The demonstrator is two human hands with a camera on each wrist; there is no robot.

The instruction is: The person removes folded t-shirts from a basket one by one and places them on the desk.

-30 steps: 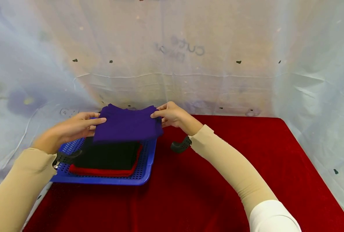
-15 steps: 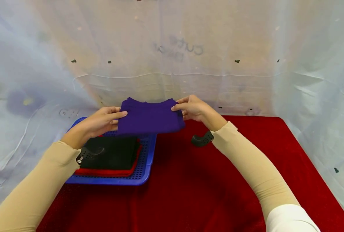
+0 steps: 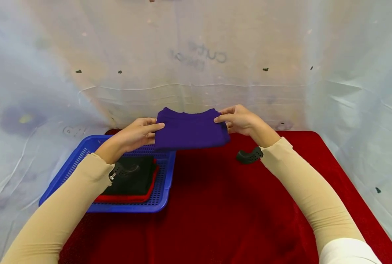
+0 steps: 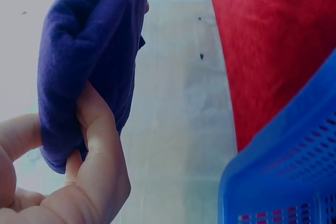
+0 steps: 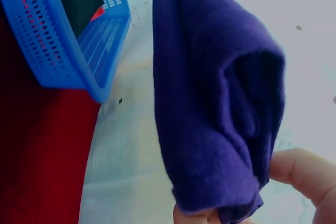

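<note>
A folded purple cloth [image 3: 191,129] hangs in the air above the red tabletop [image 3: 222,205], just right of the blue basket [image 3: 164,183]. My left hand [image 3: 140,132] pinches its left end, thumb on top; the left wrist view shows the fingers [image 4: 97,129] curled round the purple cloth [image 4: 86,61]. My right hand [image 3: 239,119] pinches the right end, and in the right wrist view the purple cloth [image 5: 215,103] fills the frame with fingertips [image 5: 299,174] below it. A folded black cloth [image 3: 134,179] lies on a red cloth [image 3: 130,198] inside the basket.
The blue perforated basket [image 4: 294,171] stands at the table's left side. A pale translucent sheet [image 3: 196,66] hangs behind and on both sides of the table. Red tabletop stretches to the right and toward me.
Both hands have carried the purple cloth up and to the right, from over the basket to over the red tabletop. The black and red cloths stay in the basket.
</note>
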